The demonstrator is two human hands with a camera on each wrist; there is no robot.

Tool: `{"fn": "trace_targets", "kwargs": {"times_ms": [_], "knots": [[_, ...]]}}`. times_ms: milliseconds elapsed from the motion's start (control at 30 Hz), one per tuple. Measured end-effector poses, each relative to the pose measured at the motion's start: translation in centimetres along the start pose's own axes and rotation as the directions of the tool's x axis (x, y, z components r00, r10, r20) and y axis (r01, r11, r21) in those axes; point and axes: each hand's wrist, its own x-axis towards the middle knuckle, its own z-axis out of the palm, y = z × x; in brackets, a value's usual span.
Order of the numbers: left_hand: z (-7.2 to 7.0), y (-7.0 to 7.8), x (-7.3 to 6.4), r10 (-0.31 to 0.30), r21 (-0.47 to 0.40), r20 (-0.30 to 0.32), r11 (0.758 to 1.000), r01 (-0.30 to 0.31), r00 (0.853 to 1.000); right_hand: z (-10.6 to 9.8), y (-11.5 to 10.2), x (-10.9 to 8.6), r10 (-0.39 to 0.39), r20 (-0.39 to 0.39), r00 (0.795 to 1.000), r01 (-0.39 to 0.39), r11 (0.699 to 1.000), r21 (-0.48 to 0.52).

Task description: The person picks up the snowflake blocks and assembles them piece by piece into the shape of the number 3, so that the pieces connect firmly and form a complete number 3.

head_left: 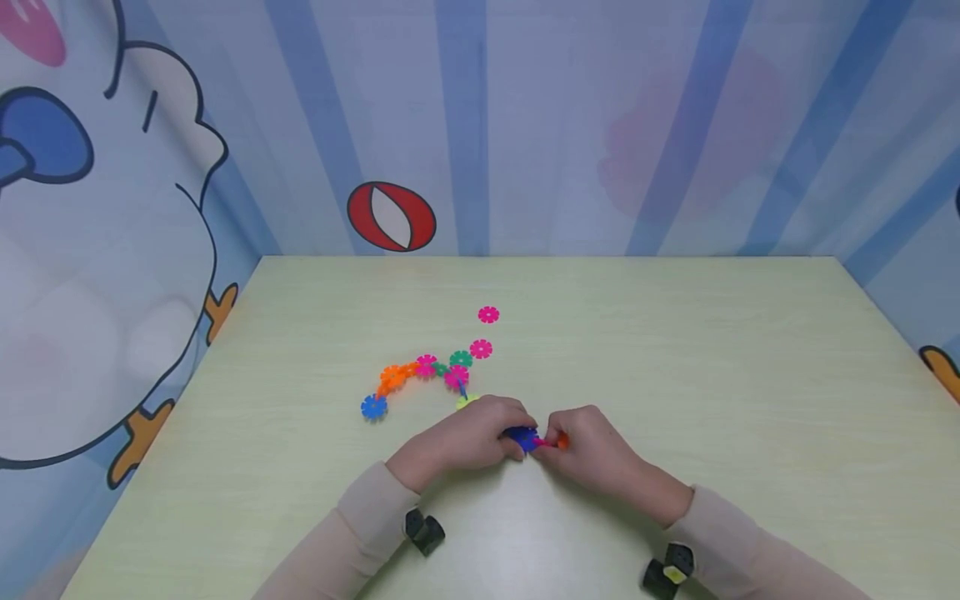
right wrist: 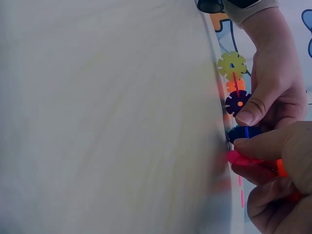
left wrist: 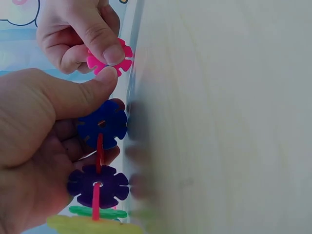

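Note:
Near the table's middle, my left hand grips a blue notched plastic disc at one end of a linked chain. Red and purple discs follow it in the left wrist view, then a yellow disc at the bottom edge. My right hand pinches a pink notched disc between thumb and fingers, right beside the blue one. Whether the two are slotted together is hard to tell. An orange disc is also within the right hand, partly covered by its fingers.
The chain curves away over the table, through a pink disc and orange discs to a blue disc at the far left. Behind it lie two pink discs. A patterned cloth wall borders the table.

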Motion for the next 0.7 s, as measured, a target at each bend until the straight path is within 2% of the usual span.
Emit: {"fn": "trace_targets", "kwargs": {"times_ms": [367, 533, 700], "knots": [[0.06, 0.06, 0.1, 0.006, 0.028, -0.017, 1.0, -0.006, 1.0, 0.01, 0.3, 0.01, -0.006, -0.004, 1.0, 0.006, 0.997, 0.083], [0.05, 0.0, 0.09, -0.033, 0.042, -0.016, 0.999, 0.034, 0.999, -0.26, 0.17, -0.31, 0.046, 0.016, 0.999, -0.048, 0.993, 0.109], [0.06, -0.11, 0.16, -0.047, 0.029, -0.016, 0.998, 0.048, 0.999, -0.17, -0.02, -0.55, 0.117, 0.004, 0.993, -0.117, 0.989, 0.085]]}}
